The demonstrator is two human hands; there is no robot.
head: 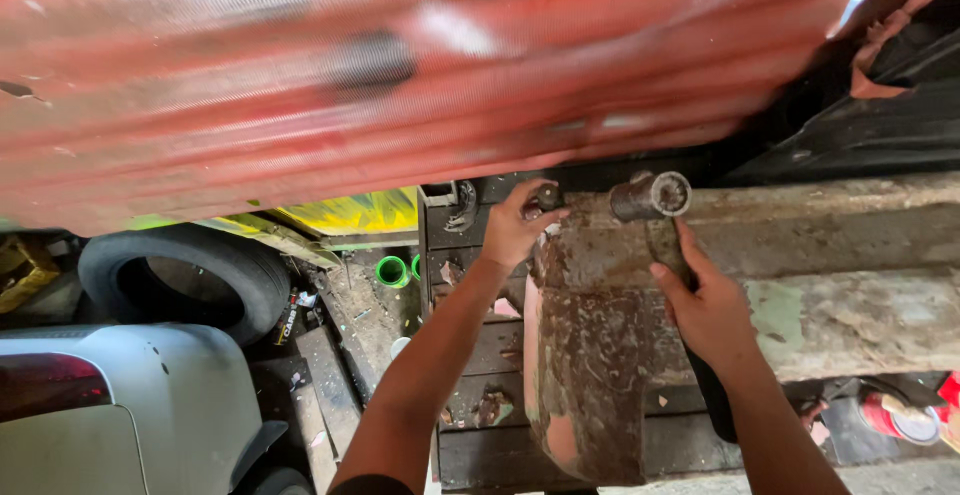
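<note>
Overhead, rusty cylindrical socket, corrugated red panel

Daylight is soft and even, coming from above and to the left of the left hand; above both hands the red corrugated metal panel is smeared by motion blur, with pale glare streaks along its ridges; the rusty steel beam by the right hand is sharper and evenly lit; deep shadow fills the black recess up and right of that hand; far left of the hands, the worn black rubber tyre bends slightly with wide-angle distortion.
</note>
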